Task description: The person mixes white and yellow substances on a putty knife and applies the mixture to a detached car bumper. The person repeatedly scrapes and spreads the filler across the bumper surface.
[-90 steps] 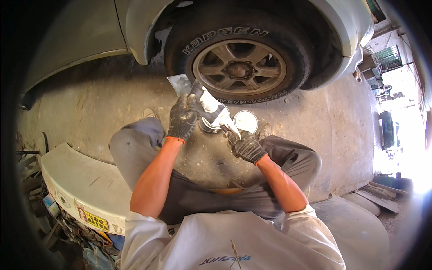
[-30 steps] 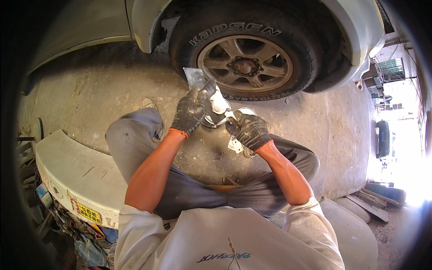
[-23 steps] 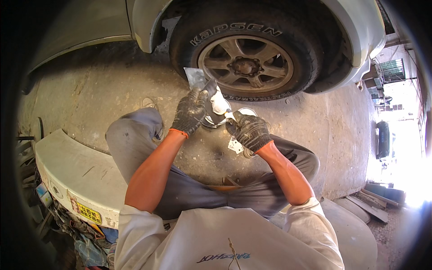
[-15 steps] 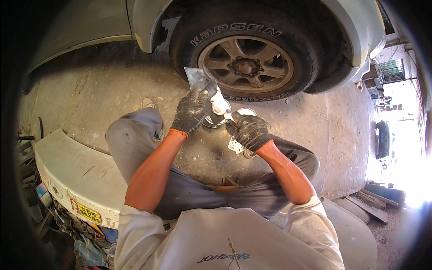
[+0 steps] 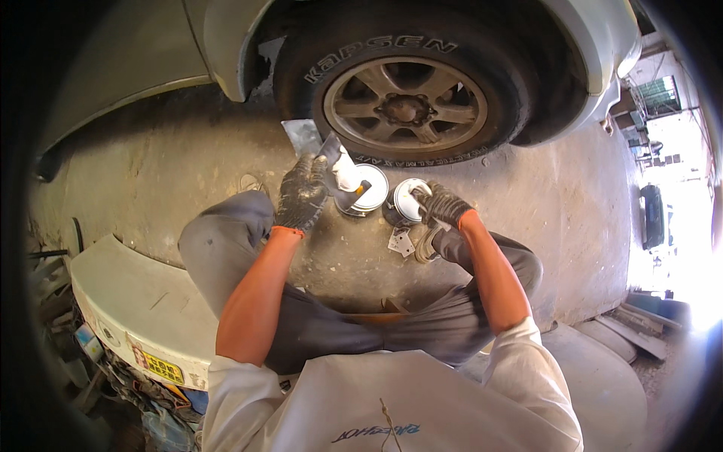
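My left hand (image 5: 301, 193), in a dark work glove with an orange cuff, is closed on a dark flat spreader plate (image 5: 329, 147). White paste (image 5: 346, 172) is heaped on the plate. A grey metal sheet (image 5: 300, 137) juts out past the same hand's fingers, and a small yellow blob (image 5: 364, 186) shows near the plate's lower corner. My gloved right hand (image 5: 443, 204) is at the right can (image 5: 411, 200), its fingers pinched together over the pale top; what they hold is hidden. Just left of it stands another can (image 5: 374, 188) with a white top, partly behind the plate.
A vehicle's wheel (image 5: 407, 109) stands close in front, under a pale wheel arch. Playing cards (image 5: 401, 242) lie on the concrete floor by my right shoe. A pale curved body panel (image 5: 143, 294) lies at my left, with scrap beside it. Boards (image 5: 629, 335) lie at the right.
My right hand has moved right, away from the plate, to the right can's top. My left hand, with plate and paste, has shifted slightly left, uncovering more of the left can.
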Tool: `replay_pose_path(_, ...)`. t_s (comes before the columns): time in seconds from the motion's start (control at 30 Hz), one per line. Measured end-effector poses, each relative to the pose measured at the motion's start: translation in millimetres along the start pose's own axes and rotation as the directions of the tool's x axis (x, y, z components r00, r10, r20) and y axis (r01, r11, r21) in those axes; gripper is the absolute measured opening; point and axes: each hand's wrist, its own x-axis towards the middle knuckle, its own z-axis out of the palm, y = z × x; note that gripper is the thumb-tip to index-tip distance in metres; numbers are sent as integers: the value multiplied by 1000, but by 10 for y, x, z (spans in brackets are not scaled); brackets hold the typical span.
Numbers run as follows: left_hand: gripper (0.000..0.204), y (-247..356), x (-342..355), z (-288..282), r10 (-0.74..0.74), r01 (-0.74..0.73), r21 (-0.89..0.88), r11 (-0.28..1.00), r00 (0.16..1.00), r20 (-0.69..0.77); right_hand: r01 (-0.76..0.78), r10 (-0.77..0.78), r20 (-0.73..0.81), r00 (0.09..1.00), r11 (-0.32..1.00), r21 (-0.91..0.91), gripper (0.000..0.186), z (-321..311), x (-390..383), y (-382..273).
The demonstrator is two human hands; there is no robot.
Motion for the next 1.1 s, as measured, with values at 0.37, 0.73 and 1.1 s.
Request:
replay_pose_path(0.37,25,239,-402,-211,680,-685,333,648,717,152,-396,419,-38,907,880,264,34,1394,751,1528)
replay_pose_path(0.73,13,1003,-961,-131,239,-98,-345,933,888,394,87,26,-107,994,412,907,52,-181,-362,-528)
replay_pose_path(1.1,19,1051,-1321,-362,-82,483,-777,404,865,495,341,280,-240,930,-405,849,26,-533,-897,-1329)
